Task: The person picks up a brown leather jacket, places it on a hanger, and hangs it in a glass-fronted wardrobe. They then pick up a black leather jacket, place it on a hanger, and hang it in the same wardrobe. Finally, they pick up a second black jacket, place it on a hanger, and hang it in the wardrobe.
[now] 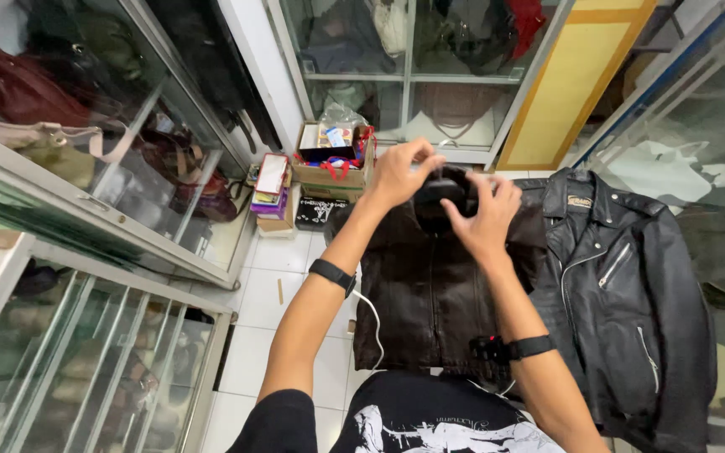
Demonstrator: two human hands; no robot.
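A dark brown leather jacket (430, 285) lies flat in front of me, its collar (440, 195) away from me. My left hand (400, 172) pinches the collar from the left, fingers closed on its upper edge. My right hand (484, 214) grips the same collar from the right, fingers curled round it. Both wrists carry black bands. A black leather biker jacket (631, 285) with silver zips hangs or lies just to the right, touching the brown one.
Glass display cabinets (86, 168) with bags stand on the left and behind. Cardboard boxes (329, 164) and a stack of small boxes (270, 189) sit on the white tiled floor (270, 335). A yellow panel (564, 84) leans at the back right.
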